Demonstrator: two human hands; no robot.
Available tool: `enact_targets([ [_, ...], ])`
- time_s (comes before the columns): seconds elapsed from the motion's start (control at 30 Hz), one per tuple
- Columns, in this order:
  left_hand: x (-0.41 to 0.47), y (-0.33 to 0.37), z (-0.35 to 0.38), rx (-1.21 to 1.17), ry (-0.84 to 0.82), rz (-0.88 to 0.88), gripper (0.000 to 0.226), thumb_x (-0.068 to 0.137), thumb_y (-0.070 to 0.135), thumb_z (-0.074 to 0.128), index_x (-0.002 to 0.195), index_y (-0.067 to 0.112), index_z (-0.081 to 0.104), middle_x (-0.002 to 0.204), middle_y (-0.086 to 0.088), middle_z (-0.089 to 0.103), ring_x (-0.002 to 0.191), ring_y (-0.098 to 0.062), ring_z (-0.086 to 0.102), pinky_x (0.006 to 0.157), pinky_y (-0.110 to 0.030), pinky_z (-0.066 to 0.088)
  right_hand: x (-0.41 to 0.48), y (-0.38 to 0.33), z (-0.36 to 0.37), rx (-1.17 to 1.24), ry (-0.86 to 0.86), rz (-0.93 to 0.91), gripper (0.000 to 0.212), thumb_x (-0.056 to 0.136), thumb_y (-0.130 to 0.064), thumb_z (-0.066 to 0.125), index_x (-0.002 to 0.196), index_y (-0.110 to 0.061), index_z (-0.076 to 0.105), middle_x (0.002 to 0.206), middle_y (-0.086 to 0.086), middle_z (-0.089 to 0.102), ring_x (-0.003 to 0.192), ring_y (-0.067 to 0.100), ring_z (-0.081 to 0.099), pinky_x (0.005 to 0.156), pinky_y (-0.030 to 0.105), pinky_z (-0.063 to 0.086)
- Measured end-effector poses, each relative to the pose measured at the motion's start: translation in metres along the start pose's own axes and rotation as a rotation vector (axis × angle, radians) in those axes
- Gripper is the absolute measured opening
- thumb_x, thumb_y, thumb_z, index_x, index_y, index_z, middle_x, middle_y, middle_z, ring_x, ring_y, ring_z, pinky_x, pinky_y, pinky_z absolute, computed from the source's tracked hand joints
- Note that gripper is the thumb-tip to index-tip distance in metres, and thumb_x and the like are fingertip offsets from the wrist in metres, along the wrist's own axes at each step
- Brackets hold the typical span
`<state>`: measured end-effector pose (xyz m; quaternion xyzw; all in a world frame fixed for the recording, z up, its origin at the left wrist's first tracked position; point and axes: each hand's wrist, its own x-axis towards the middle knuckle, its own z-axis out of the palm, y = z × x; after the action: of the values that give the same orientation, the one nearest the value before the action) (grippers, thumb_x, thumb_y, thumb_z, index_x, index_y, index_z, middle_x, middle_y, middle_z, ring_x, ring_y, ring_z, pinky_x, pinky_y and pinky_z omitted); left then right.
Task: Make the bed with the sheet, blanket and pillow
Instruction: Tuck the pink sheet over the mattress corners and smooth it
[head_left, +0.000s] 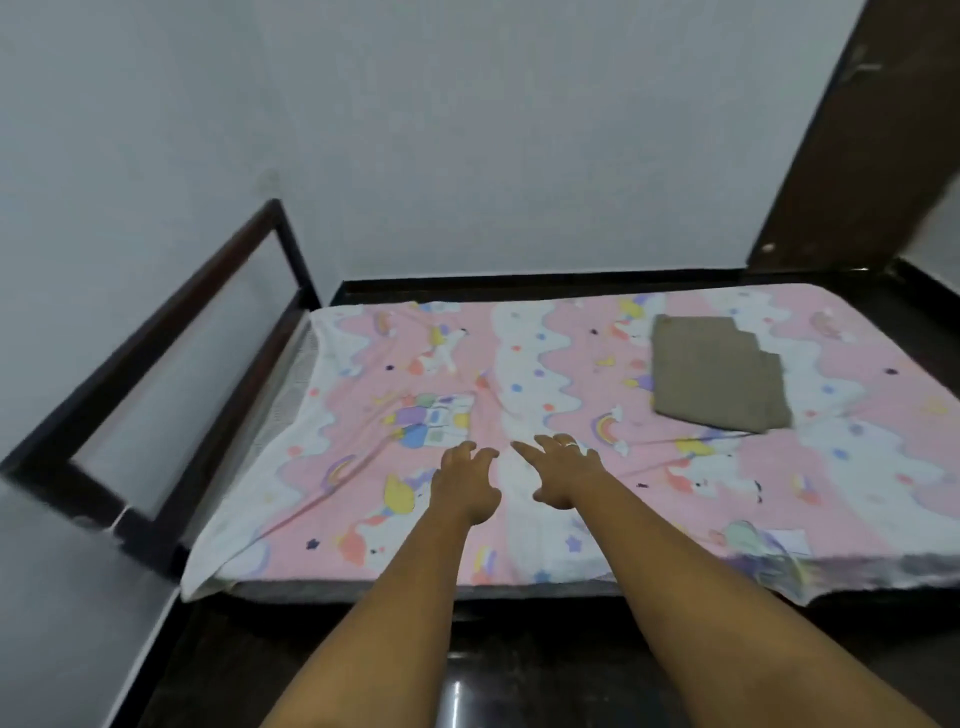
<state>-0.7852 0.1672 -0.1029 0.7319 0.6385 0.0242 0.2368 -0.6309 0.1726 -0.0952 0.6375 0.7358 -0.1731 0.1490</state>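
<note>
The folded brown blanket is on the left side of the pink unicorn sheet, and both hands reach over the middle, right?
No. The head view shows the folded brown blanket on the right side of the pink unicorn sheet. The left hand and right hand reach over its middle.

Bare forearms running from bottom edge to frame ctr; left hand & right hand bare too. Pale ring on a right-hand finger, just right of ctr.

The folded blanket lies on the sheet, right of both hands.
</note>
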Motion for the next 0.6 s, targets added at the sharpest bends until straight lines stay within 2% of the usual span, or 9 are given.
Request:
enact_targets([
  [0.13, 0.055, 0.007, -0.001, 0.019, -0.017, 0.077, 0.056, 0.090, 0.021, 0.054, 0.143, 0.025, 0.036, 0.155, -0.005, 0.021, 0.143, -0.025, 0.015, 0.109, -0.039, 0.030, 0.035, 0.025, -0.007, 0.066, -0.018, 0.093, 0.074, 0.096, -0.024, 0.048, 0.151, -0.037, 0.001, 0.160, 0.000, 0.005, 0.146, 0.027, 0.003, 0.111, 0.052, 0.021],
  [0.37, 0.128, 0.023, 0.003, 0.034, -0.039, 0.143, 0.051, 0.090, 0.015, 0.052, 0.139, 0.021, 0.041, 0.151, -0.006, 0.027, 0.139, -0.026, 0.020, 0.106, -0.037, 0.032, 0.073, 0.041, 0.004, 0.203, -0.045, 0.147, 0.071, 0.096, -0.031, 0.048, 0.151, -0.038, 0.003, 0.160, -0.001, 0.004, 0.147, 0.027, 0.004, 0.112, 0.050, 0.021],
  [0.6, 0.178, 0.085, 0.037, 0.077, -0.156, 0.298, 0.049, 0.092, 0.017, 0.051, 0.139, 0.021, 0.039, 0.150, -0.005, 0.025, 0.138, -0.025, 0.019, 0.103, -0.037, 0.035, 0.087, 0.134, 0.015, 0.281, -0.058, 0.332, 0.072, 0.095, -0.031, 0.051, 0.151, -0.037, 0.007, 0.159, 0.000, 0.009, 0.145, 0.027, 0.009, 0.111, 0.050, 0.025],
])
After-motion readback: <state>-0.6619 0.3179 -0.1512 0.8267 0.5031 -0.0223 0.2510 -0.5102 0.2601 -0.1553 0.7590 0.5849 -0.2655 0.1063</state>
